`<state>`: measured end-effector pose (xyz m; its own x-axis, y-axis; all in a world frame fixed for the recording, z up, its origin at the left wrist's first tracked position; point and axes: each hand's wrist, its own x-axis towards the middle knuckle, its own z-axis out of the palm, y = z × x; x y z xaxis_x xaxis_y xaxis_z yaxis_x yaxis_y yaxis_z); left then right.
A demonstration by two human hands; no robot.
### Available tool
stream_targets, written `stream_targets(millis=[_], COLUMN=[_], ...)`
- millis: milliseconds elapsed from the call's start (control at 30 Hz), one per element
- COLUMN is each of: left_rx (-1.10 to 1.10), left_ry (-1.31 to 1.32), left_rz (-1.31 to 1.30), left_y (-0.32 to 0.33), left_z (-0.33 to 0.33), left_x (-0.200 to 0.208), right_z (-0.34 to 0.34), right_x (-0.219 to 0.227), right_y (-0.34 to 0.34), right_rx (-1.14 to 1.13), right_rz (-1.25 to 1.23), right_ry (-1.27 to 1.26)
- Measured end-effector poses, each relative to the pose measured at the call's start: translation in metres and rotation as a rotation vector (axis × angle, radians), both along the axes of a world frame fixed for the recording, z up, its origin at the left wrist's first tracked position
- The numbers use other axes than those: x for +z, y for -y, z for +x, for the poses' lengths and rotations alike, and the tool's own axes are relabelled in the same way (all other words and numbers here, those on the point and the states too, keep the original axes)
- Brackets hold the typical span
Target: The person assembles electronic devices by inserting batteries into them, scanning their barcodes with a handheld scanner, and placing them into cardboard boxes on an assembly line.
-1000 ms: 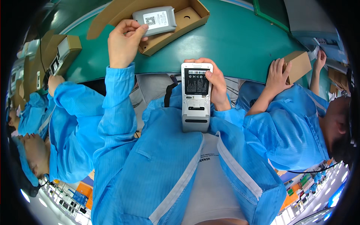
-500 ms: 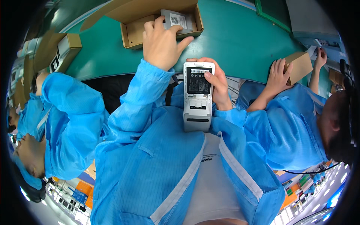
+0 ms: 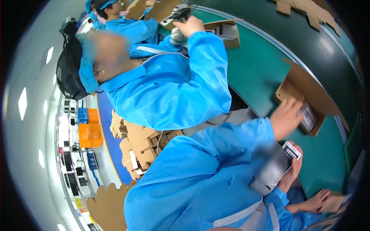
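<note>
My right hand (image 3: pixel 293 171) grips a white handheld terminal (image 3: pixel 266 188) in front of my chest. Its back shows a black labelled battery; a blurred round patch covers the middle of it. My left hand (image 3: pixel 286 118) is over the near side of an open cardboard box (image 3: pixel 290 91), fingers apart and slightly smeared by motion. Inside the box, beside those fingertips, lies a grey packet (image 3: pixel 308 117) with a white label. I see nothing held in the left hand.
The box stands on a green table (image 3: pixel 256 71). At the left a co-worker in a blue smock (image 3: pixel 173 88) handles a dark object beside another open box (image 3: pixel 231 36). Another person's hand (image 3: pixel 318 200) rests by a carton at lower right. Flattened cardboard (image 3: pixel 140 144) is piled behind.
My view has swung left, bringing the co-worker and shelves into sight. My left hand has drawn back slightly from the grey packet. The terminal stays in my right hand.
</note>
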<state>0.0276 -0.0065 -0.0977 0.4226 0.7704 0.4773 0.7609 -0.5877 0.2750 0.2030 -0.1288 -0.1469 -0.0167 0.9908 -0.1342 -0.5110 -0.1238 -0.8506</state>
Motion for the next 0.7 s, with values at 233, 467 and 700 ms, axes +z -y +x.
stream_targets(millis=[233,467,700], left_rx=[-0.14,-0.215,-0.07], left_ry=[0.194,0.364,0.3], left_rz=[-0.191,-0.238,-0.279], left_y=[0.103,0.081,0.075], left_z=[0.003,-0.018,-0.029], left_x=[0.01,0.029,0.034], right_z=[-0.007,-0.025,-0.048], right_x=[0.008,0.033,0.052], right_y=[-0.012,-0.027,-0.037], right_rx=[0.076,0.138,0.172], right_rz=[0.013,0.052,-0.002], right_ry=[0.092,0.203,0.065])
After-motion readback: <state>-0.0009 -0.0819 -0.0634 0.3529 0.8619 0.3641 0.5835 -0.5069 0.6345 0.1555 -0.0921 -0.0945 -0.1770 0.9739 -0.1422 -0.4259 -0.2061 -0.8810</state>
